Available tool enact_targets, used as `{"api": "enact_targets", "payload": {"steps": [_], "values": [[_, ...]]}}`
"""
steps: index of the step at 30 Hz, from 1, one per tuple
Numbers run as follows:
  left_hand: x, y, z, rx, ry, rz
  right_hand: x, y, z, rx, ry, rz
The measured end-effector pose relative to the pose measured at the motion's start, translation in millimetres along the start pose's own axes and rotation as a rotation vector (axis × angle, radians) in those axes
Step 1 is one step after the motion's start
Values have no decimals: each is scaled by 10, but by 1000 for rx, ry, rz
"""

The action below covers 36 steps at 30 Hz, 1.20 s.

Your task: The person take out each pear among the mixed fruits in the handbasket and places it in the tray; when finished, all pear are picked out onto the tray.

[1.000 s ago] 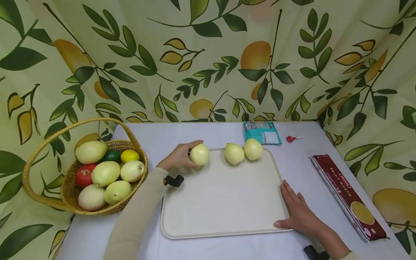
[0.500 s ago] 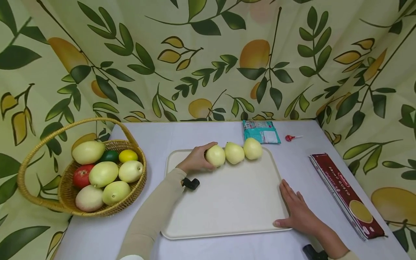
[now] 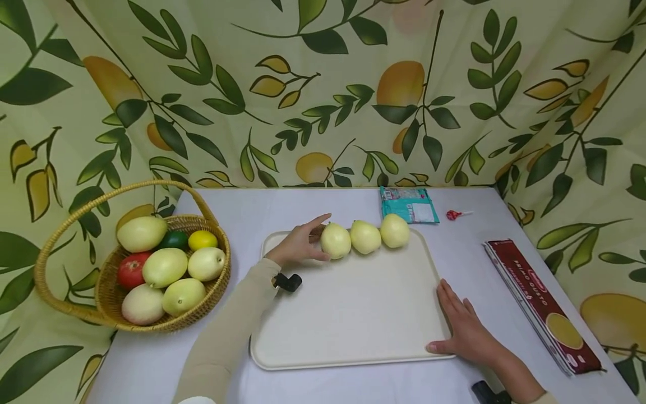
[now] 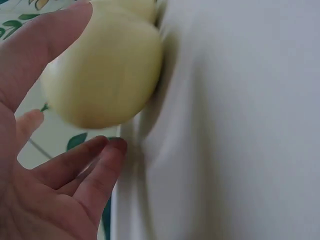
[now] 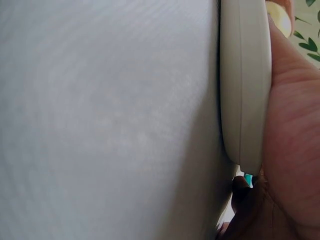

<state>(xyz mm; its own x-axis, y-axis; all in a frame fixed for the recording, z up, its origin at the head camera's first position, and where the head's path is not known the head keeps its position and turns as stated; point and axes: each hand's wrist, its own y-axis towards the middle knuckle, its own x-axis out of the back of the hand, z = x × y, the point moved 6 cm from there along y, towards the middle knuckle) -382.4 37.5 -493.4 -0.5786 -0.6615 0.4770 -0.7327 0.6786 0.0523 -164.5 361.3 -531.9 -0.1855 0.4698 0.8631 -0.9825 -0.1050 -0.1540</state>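
Three pale yellow-green pears stand in a row along the far edge of a cream tray point(image 3: 353, 314): a left pear point(image 3: 337, 242), a middle pear point(image 3: 365, 237) and a right pear point(image 3: 395, 230). My left hand point(image 3: 301, 242) is beside the left pear, thumb and fingers spread apart. In the left wrist view, the fingers point(image 4: 95, 175) are clear of that pear point(image 4: 107, 75), while the thumb overlaps its upper side; whether it touches cannot be told. My right hand point(image 3: 464, 328) rests against the tray's right edge, fingers extended, thumb over the near corner. The right wrist view has its palm along the rim point(image 5: 245, 85).
A wicker basket point(image 3: 217, 280) at the left holds several pale fruits, a red fruit point(image 3: 132, 270), a lemon point(image 3: 202, 240) and a dark green fruit point(image 3: 173, 240). Behind the tray lie a turquoise packet point(image 3: 409, 205) and a red lollipop point(image 3: 454, 215). A spaghetti pack point(image 3: 542, 306) lies at the right.
My left hand has carried the left pear rightward to stand beside the middle pear, then loosened its fingers and drawn slightly left. The right hand has stayed at the tray's edge.
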Motion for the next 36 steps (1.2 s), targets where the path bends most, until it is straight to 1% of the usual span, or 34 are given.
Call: {"api": "enact_targets", "payload": {"steps": [2, 5, 10, 12, 14, 16, 19, 21, 23, 26, 28, 30, 33, 35, 36], "values": [[125, -75, -23, 7, 2, -25, 1, 0, -1, 0, 1, -2], [361, -255, -116, 13, 36, -60, -2, 2, -1, -2, 3, -5], [816, -678, -336, 2, 134, -105, -16, -3, -10, -25, 8, -3], [997, -854, -380, 21, 167, -132, -14, -5, -14, -34, 8, -2], [1175, -1047, -400, 63, 169, -157, -14, -3, -16, -37, 8, -1], [1340, -1246, -390, 111, 173, -177, -17, 3, -13, -36, 15, 3], [1575, -1552, -380, 160, 194, -200, -24, 13, -10, -34, 20, 5], [1709, -1741, -380, 183, 256, -211, -26, 15, -9, -34, 23, 7], [1829, -1913, -392, 202, 343, -230, -25, 14, -8, -32, 23, 7], [1934, -2116, -390, 236, 485, -231, -24, 6, -12, -30, 23, 5], [1950, -2206, -341, 266, 564, -202, -25, 1, -18, -30, 20, 4], [1941, -2273, -245, 307, 612, -151, -28, -4, -25, -30, 21, 5], [1908, -2336, -81, 358, 633, -87, -32, 0, -28, -24, 21, 7], [1898, -2357, 1, 360, 624, -76, -30, 9, -25, -19, 26, 7], [1890, -2357, 24, 347, 616, -72, -30, 15, -22, -16, 25, 6]]}}
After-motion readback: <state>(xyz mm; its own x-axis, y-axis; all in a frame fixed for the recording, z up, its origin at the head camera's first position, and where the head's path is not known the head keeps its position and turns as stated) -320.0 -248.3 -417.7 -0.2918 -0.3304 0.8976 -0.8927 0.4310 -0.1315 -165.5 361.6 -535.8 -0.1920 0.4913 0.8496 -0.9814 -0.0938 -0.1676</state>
